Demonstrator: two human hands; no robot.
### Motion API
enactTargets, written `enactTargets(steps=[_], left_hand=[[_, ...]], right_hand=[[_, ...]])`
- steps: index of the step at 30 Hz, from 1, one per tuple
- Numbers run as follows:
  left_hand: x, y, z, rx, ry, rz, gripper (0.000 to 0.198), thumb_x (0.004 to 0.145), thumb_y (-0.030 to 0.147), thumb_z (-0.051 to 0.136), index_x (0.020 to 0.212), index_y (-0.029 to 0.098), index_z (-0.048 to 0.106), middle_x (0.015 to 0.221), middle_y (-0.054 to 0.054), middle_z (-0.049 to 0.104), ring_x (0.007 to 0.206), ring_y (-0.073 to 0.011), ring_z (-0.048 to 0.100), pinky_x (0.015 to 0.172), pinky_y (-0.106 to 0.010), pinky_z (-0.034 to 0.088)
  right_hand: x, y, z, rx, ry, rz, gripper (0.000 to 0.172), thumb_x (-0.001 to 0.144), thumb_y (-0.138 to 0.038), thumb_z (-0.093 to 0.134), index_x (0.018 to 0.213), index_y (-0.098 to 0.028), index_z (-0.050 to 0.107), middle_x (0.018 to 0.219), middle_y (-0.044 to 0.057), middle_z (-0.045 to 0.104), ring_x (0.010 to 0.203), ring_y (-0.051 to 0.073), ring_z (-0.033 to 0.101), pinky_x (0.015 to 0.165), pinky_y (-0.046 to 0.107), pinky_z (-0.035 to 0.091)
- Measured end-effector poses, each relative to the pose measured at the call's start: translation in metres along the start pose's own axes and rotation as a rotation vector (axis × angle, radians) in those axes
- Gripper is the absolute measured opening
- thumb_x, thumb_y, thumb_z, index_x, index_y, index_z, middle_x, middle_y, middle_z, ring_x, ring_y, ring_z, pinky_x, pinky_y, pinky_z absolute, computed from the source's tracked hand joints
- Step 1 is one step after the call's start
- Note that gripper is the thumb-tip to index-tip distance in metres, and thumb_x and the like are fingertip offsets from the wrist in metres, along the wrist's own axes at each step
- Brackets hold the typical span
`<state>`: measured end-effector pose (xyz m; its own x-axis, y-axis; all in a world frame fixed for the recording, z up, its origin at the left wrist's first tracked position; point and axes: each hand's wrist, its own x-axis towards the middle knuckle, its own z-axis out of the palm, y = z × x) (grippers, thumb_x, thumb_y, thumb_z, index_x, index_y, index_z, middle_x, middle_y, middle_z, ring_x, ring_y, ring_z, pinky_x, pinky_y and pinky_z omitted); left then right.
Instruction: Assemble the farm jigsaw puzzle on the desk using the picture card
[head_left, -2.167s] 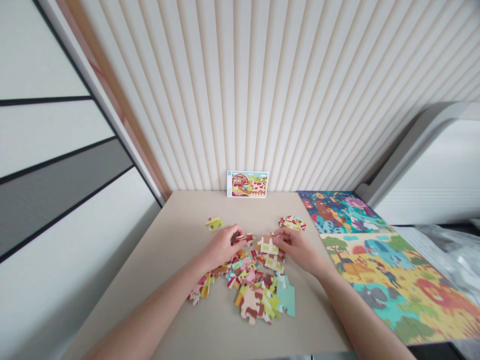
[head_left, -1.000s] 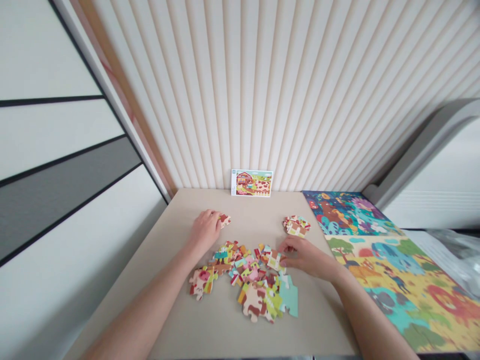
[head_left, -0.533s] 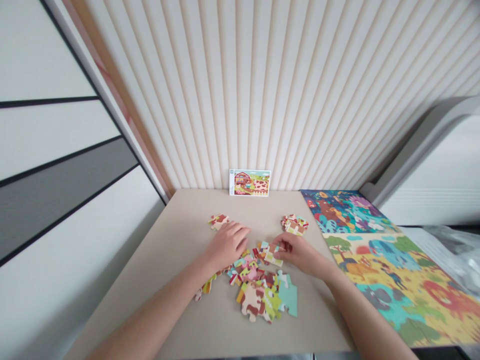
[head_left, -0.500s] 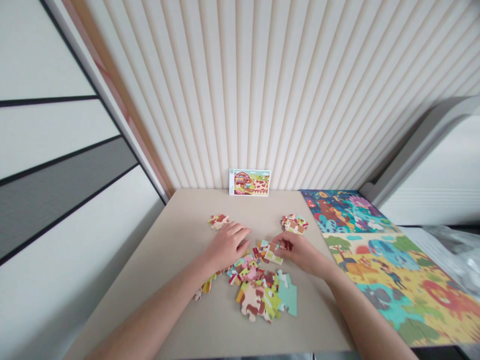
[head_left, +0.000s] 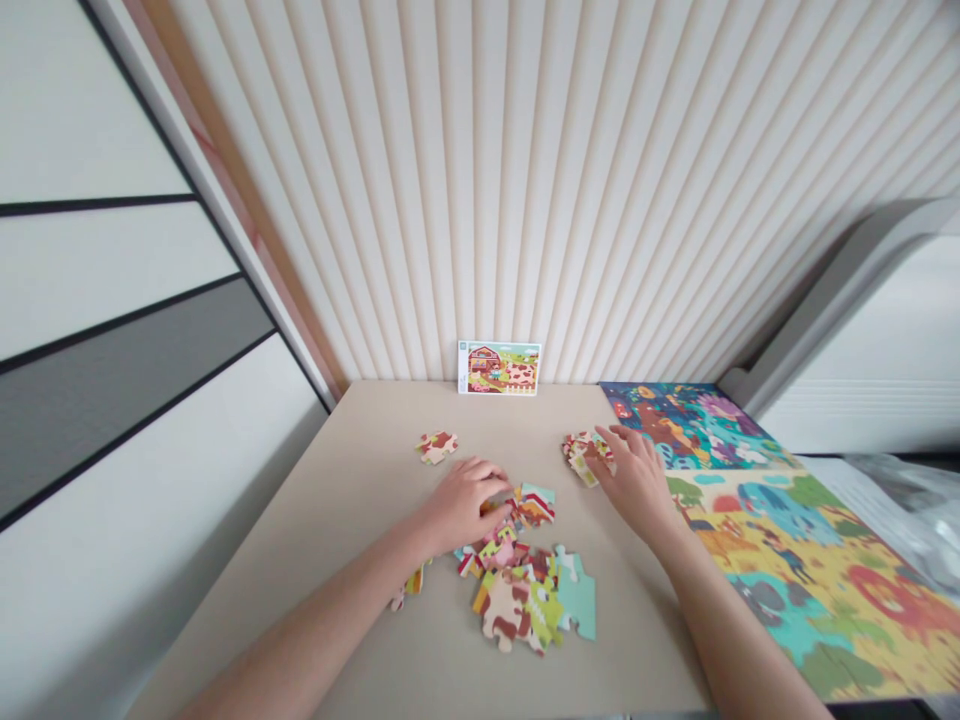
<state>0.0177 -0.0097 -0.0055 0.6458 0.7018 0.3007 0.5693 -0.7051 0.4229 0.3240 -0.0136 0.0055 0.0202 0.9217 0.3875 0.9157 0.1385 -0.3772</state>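
The left hand (head_left: pixel 466 505) is curved over the heap of jigsaw pieces (head_left: pixel 517 590), no pinch being visible, while the right hand (head_left: pixel 637 482) is spread onto a small cluster of pieces (head_left: pixel 583 457), and a farm picture card (head_left: pixel 499 368) is stood upright at the table's back, turned toward the hands for viewing.

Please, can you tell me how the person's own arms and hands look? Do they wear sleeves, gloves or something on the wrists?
The left forearm and right forearm are bare as far as the view shows, with no sleeve. The left hand and right hand wear no gloves. I see no watch, bracelet or ring on either one.
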Motion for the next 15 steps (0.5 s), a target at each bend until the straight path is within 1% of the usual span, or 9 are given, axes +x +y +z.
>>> enactTargets(steps=[1, 3, 5, 7, 9, 10, 12, 13, 15], left_hand=[[0.0, 0.001, -0.001, 0.003, 0.0, 0.001, 0.024, 0.091, 0.035, 0.064, 0.113, 0.027, 0.071, 0.112, -0.006, 0.067, 0.109, -0.0233, 0.059, 0.101, -0.04, 0.042], [0.0, 0.004, -0.002, 0.013, 0.0, -0.003, 0.028, 0.089, 0.038, 0.066, 0.114, 0.027, 0.071, 0.113, -0.006, 0.066, 0.11, -0.0242, 0.058, 0.101, -0.041, 0.042], [0.0, 0.006, -0.002, 0.028, -0.001, -0.01, 0.031, 0.087, 0.04, 0.069, 0.114, 0.027, 0.07, 0.114, -0.007, 0.066, 0.11, -0.0251, 0.058, 0.101, -0.042, 0.043], [0.0, 0.007, 0.0, 0.04, 0.004, -0.026, 0.03, 0.086, 0.039, 0.071, 0.113, 0.027, 0.07, 0.114, -0.007, 0.066, 0.11, -0.0256, 0.058, 0.1, -0.042, 0.043], [0.001, 0.007, 0.003, 0.045, 0.008, -0.041, 0.029, 0.086, 0.037, 0.071, 0.113, 0.027, 0.071, 0.113, -0.007, 0.066, 0.109, -0.0259, 0.058, 0.098, -0.042, 0.044], [0.001, 0.007, 0.004, 0.044, 0.01, -0.047, 0.029, 0.086, 0.037, 0.072, 0.113, 0.027, 0.071, 0.113, -0.007, 0.066, 0.11, -0.0262, 0.058, 0.098, -0.042, 0.044], [0.001, 0.006, 0.005, 0.035, 0.008, -0.058, 0.03, 0.085, 0.038, 0.073, 0.113, 0.027, 0.071, 0.113, -0.007, 0.066, 0.11, -0.0265, 0.058, 0.098, -0.042, 0.044], [0.002, 0.006, 0.005, 0.028, 0.005, -0.063, 0.029, 0.085, 0.039, 0.073, 0.112, 0.027, 0.071, 0.113, -0.006, 0.066, 0.11, -0.0264, 0.058, 0.098, -0.042, 0.044], [0.002, 0.006, 0.005, 0.014, -0.001, -0.071, 0.026, 0.085, 0.039, 0.073, 0.108, 0.026, 0.072, 0.113, -0.006, 0.066, 0.109, -0.026, 0.058, 0.099, -0.041, 0.044]], right_hand=[[-0.002, -0.003, 0.0, -0.016, -0.037, -0.059, 0.044, 0.092, -0.044, 0.058, 0.131, -0.025, 0.064, 0.137, 0.015, 0.055, 0.124, 0.036, 0.05, 0.104, 0.055, 0.038], [-0.008, -0.014, 0.001, 0.016, -0.194, -0.211, 0.042, 0.091, -0.048, 0.061, 0.128, -0.029, 0.066, 0.142, 0.012, 0.052, 0.133, 0.034, 0.044, 0.11, 0.054, 0.034], [-0.014, -0.029, 0.004, 0.052, -0.349, -0.339, 0.045, 0.088, -0.053, 0.066, 0.126, -0.03, 0.068, 0.148, 0.011, 0.048, 0.141, 0.034, 0.036, 0.116, 0.053, 0.025], [-0.018, -0.041, 0.007, 0.082, -0.426, -0.378, 0.05, 0.083, -0.053, 0.071, 0.127, -0.029, 0.068, 0.152, 0.011, 0.045, 0.144, 0.034, 0.031, 0.119, 0.054, 0.019], [-0.02, -0.05, 0.008, 0.144, -0.445, -0.349, 0.05, 0.081, -0.049, 0.075, 0.125, -0.027, 0.068, 0.145, 0.011, 0.052, 0.139, 0.033, 0.04, 0.118, 0.052, 0.024], [-0.019, -0.052, 0.008, 0.192, -0.446, -0.32, 0.045, 0.082, -0.046, 0.075, 0.121, -0.026, 0.068, 0.137, 0.011, 0.059, 0.132, 0.031, 0.048, 0.114, 0.05, 0.03], [-0.017, -0.053, 0.006, 0.302, -0.441, -0.251, 0.029, 0.087, -0.042, 0.069, 0.11, -0.025, 0.07, 0.115, 0.008, 0.07, 0.11, 0.027, 0.062, 0.101, 0.042, 0.043], [-0.015, -0.052, 0.005, 0.348, -0.421, -0.21, 0.024, 0.091, -0.041, 0.064, 0.106, -0.024, 0.071, 0.106, 0.006, 0.073, 0.1, 0.025, 0.065, 0.094, 0.038, 0.047], [-0.01, -0.045, 0.003, 0.386, -0.333, -0.125, 0.025, 0.096, -0.041, 0.055, 0.105, -0.023, 0.071, 0.102, 0.007, 0.074, 0.093, 0.024, 0.067, 0.085, 0.035, 0.05]])
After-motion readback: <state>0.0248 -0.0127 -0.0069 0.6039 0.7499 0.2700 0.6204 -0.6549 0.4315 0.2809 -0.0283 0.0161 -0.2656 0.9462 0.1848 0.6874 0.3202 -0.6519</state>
